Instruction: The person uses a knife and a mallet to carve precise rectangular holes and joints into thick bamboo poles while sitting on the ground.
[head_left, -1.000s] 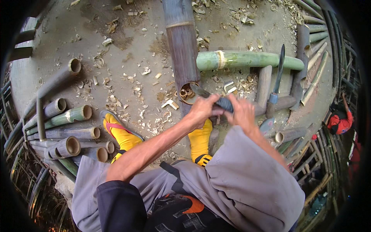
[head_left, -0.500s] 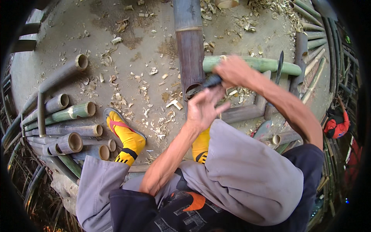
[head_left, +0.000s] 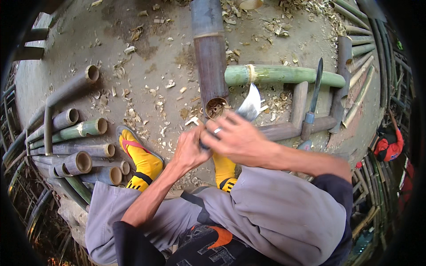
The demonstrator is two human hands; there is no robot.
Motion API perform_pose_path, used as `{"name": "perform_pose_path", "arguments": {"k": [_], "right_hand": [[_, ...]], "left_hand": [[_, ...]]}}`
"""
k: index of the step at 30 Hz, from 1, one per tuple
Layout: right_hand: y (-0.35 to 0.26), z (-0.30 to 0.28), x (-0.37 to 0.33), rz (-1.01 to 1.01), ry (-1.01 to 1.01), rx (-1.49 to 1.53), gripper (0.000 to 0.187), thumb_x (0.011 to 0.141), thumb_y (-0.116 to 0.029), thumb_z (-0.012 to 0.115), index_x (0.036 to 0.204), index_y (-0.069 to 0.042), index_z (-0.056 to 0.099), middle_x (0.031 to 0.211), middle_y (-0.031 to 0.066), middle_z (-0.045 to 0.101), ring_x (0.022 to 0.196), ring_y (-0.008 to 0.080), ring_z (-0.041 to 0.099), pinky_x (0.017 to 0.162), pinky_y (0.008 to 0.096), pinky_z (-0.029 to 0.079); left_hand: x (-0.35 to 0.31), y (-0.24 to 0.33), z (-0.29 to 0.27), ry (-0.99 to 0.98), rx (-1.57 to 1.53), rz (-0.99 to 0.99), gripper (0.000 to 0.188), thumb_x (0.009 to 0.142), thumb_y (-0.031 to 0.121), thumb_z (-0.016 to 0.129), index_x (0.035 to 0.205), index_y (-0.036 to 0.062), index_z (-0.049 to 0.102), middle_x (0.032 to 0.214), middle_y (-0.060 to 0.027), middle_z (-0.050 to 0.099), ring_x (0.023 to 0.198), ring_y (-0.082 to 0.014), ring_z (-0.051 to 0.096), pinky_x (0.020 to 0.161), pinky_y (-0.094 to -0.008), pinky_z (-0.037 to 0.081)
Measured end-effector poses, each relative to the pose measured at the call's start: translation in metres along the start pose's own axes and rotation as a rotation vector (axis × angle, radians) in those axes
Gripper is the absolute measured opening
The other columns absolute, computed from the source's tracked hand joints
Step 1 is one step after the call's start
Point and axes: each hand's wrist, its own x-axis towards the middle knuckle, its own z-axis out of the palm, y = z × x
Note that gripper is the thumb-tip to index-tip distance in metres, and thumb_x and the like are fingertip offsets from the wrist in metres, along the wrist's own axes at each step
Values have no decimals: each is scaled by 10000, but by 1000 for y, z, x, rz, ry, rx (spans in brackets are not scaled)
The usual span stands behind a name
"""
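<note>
A knife with a broad, curved, shiny blade (head_left: pixel 251 104) points up and to the right from between my hands. My left hand (head_left: pixel 191 147) is closed at its dark handle end. Over the handle lies my right hand (head_left: pixel 237 138), fingers bent, a ring on one of them; the hand is slightly blurred and hides most of the handle. Just beyond my hands is the open end of a thick dark bamboo pole (head_left: pixel 212 62), with curled shavings (head_left: pixel 216 109) inside. The blade is apart from the pole, to its right.
A green bamboo pole (head_left: pixel 288 75) lies crosswise at right. A long straight-bladed knife (head_left: pixel 316 88) stands by a dark wooden bar (head_left: pixel 282 131). Several cut bamboo tubes (head_left: pixel 80 163) are stacked at left. Wood chips litter the floor. A person in red (head_left: pixel 390 144) is at far right.
My right hand has come down and left from the green bamboo. The left hand, open before, has drawn back left and closed. The curved blade now shows.
</note>
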Motion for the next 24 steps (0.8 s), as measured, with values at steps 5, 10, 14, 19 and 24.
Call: {"name": "perform_pose_path", "arguments": {"k": [5,10,14,19,24], "right_hand": [[-5,73,32,-229,-486,287,293,810,-163,537,1094,-94,535,911,132,631,911,292,611,794,420,462],[-1,97,71,-156,-432,382,281,842,-138,504,1117,-78,513,848,183,633,884,365,629,776,463,477],[-4,90,86,74,-348,448,314,815,-66,514,1128,-66,486,857,206,619,909,395,611,806,498,470],[2,83,82,268,77,492,467,741,-20,604,1187,-65,471,877,205,588,893,384,591,829,459,471],[16,75,74,484,576,625,430,732,2,623,1142,-34,495,906,210,572,900,378,578,770,475,476]], "left_hand": [[-53,-41,29,-17,-146,-374,398,627,180,695,944,-19,559,813,-211,627,770,-343,634,707,-411,498],[-47,-97,26,253,152,-324,314,630,172,720,874,9,608,679,-198,631,678,-374,647,642,-430,521],[-27,-87,-37,146,257,-208,275,627,168,706,863,56,620,647,-185,629,641,-384,640,611,-444,522],[25,-47,-107,-74,654,-22,256,571,137,689,804,66,612,686,-166,633,649,-363,628,606,-432,510],[101,47,-131,-305,1050,157,200,549,107,663,746,108,632,706,-106,648,661,-310,643,574,-394,514]]}}
